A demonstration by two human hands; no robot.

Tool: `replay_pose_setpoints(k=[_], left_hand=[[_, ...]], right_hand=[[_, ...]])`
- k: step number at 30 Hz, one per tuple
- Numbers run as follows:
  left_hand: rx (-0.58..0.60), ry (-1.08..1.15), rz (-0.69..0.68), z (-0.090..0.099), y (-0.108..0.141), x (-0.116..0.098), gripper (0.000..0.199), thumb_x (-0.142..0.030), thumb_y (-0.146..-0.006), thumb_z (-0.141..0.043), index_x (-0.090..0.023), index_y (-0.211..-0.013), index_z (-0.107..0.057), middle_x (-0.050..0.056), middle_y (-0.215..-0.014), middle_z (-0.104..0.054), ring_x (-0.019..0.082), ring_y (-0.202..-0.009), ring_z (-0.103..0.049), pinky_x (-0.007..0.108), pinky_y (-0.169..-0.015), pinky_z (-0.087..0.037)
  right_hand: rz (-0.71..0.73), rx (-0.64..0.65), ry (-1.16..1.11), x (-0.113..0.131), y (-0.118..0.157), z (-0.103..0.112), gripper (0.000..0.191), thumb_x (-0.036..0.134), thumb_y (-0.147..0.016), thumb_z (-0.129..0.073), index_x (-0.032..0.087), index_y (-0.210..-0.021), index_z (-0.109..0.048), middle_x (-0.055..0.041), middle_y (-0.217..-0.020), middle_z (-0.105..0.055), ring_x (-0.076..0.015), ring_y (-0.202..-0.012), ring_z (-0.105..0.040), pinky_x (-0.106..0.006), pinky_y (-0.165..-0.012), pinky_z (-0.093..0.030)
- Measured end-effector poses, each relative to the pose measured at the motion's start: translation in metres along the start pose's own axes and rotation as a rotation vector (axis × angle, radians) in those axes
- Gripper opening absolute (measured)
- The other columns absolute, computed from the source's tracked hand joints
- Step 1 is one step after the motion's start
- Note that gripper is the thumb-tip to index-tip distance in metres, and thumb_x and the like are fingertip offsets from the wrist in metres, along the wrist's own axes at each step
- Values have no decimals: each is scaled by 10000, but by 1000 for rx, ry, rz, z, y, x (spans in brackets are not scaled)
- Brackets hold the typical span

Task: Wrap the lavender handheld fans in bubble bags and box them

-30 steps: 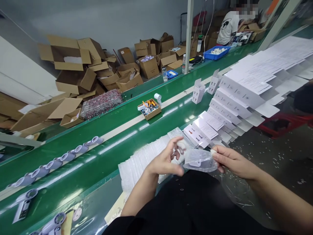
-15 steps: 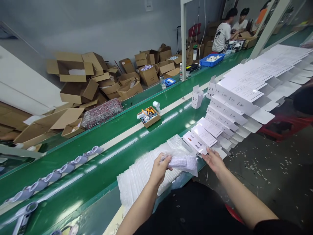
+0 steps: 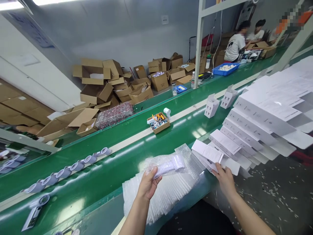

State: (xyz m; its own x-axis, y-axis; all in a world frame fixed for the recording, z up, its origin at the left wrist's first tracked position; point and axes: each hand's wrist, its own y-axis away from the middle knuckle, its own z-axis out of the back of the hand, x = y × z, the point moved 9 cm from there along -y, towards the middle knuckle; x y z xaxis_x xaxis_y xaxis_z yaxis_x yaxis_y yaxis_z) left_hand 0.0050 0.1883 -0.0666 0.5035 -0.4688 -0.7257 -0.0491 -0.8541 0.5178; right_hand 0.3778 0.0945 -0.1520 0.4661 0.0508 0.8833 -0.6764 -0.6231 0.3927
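Observation:
My left hand (image 3: 149,183) is closed on a clear bubble bag (image 3: 168,164) with a lavender item inside, which looks like a handheld fan. It is held above a fanned pile of white bubble bags (image 3: 156,199) at the belt's near edge. My right hand (image 3: 224,178) pinches the near end of a white carton (image 3: 207,151), the nearest one of the overlapping stack. The carton is tilted up off the pile, and my fingertips hide its lower corner. More overlapping white cartons (image 3: 256,124) stretch away to the right.
On the green belt (image 3: 117,169) lie a row of lavender fans (image 3: 65,172), a single fan (image 3: 36,210), a small parts box (image 3: 160,125) and two upright white boxes (image 3: 211,106). Brown cartons (image 3: 140,94) are heaped behind. Co-workers (image 3: 234,45) sit at the far right.
My left hand has moved the bagged item left, away from the cartons. My right hand has closed on the nearest carton and tipped it up. The view has turned slightly left.

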Motion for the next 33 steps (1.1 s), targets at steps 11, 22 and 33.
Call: replay_pose_setpoints(k=[11, 22, 33], left_hand=[[-62, 157, -95, -18, -37, -31, 323, -108, -597, -760, -147, -876, -602, -24, -727, -669, 105, -543, -624, 169, -407, -530], [38, -100, -417, -179, -142, -69, 408, -285, -620, -742, -139, -961, -572, 30, -855, -634, 127, -660, -613, 224, -504, -542], [-37, -483, -437, -208, -153, -72, 396, -340, -614, -730, -149, -935, -599, 35, -803, -634, 139, -629, -586, 242, -484, -527]], right_hand=[[390, 170, 694, 96, 19, -29, 519, 424, -639, -716, 217, -1075, -528, -83, -1073, -578, -266, -960, -581, -381, -810, -516], [532, 1085, 807, 87, -133, -300, 571, 189, -579, -716, 201, -1094, -470, -77, -1115, -591, -261, -1051, -548, -399, -895, -437], [479, 1030, 739, 69, -171, -276, 535, 295, -643, -667, 220, -1104, -407, -81, -1098, -592, -249, -1019, -574, -352, -776, -500]])
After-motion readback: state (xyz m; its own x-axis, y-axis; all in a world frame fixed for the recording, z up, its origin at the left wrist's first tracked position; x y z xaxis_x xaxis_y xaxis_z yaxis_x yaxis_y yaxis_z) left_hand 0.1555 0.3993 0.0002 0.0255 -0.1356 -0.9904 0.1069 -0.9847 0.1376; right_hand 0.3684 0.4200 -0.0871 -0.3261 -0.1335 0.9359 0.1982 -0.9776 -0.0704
